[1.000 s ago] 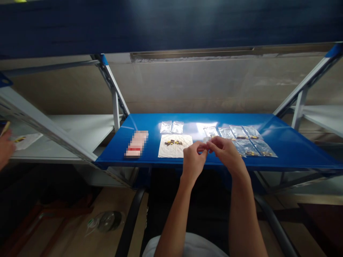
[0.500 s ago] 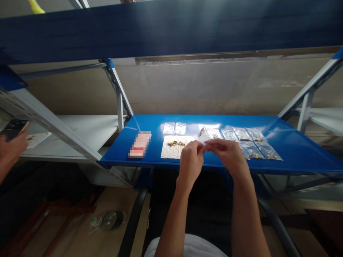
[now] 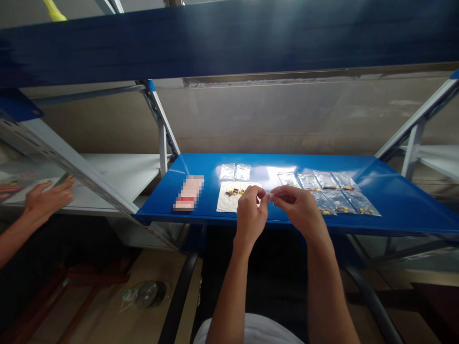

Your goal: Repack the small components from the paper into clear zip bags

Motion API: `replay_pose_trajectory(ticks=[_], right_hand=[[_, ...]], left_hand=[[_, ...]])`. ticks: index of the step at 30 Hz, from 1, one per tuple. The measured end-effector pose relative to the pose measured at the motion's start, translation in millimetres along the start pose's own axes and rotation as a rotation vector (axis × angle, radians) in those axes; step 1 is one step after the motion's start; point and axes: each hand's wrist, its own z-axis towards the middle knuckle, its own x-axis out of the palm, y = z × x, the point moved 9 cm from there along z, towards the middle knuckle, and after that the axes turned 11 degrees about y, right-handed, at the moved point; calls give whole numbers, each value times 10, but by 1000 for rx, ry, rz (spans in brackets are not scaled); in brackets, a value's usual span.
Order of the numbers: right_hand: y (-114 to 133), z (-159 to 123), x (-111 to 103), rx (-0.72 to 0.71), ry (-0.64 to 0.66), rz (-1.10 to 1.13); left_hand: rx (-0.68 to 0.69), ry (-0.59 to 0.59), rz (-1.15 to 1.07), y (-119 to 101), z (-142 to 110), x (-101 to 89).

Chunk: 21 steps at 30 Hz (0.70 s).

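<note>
My left hand (image 3: 251, 205) and my right hand (image 3: 299, 205) meet over the front of the blue shelf, fingertips pinched together. Between them is a small clear plastic bag, almost wholly hidden by the fingers. Just left of my hands, a white cloth (image 3: 224, 203) bears several small yellow and dark brown pieces (image 3: 234, 192). Behind it lie two flat clear bags (image 3: 234, 172). On the right, several zip bags (image 3: 335, 193) lie in two rows, some with yellow and brown pieces inside. The nearest of these bags is partly covered by my right hand.
A blurred pink-and-red item (image 3: 188, 193) lies at the left of the blue shelf (image 3: 158, 198). Metal uprights (image 3: 163, 134) and an upper blue beam (image 3: 229, 40) frame the space. Another person's hand (image 3: 50, 196) is over the white shelf (image 3: 107, 167) on the left.
The bag that stood up above my fingertips has dropped from sight behind them. My hands have shifted slightly left. The other person's hand moved right, and the phone it held no longer shows clearly.
</note>
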Motion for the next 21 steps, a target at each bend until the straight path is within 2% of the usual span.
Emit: replay_pose_trajectory(ticks=[3, 5, 10, 14, 17, 21], right_hand=[[-9, -21, -13, 55, -9, -94], [-5, -33, -29, 83, -13, -124], [68, -49, -60, 112, -61, -171], [175, -55, -39, 93, -105, -308], [273, -51, 8, 39, -121, -443], [327, -37, 135, -27, -47, -474]], left_hand=[[50, -80, 70, -47, -24, -87], [68, -77, 93, -55, -30, -106], [93, 29, 212, -136, -40, -33], [116, 129, 306, -229, -55, 59], [78, 109, 295, -197, -49, 39], [-4, 37, 158, -47, -24, -26]])
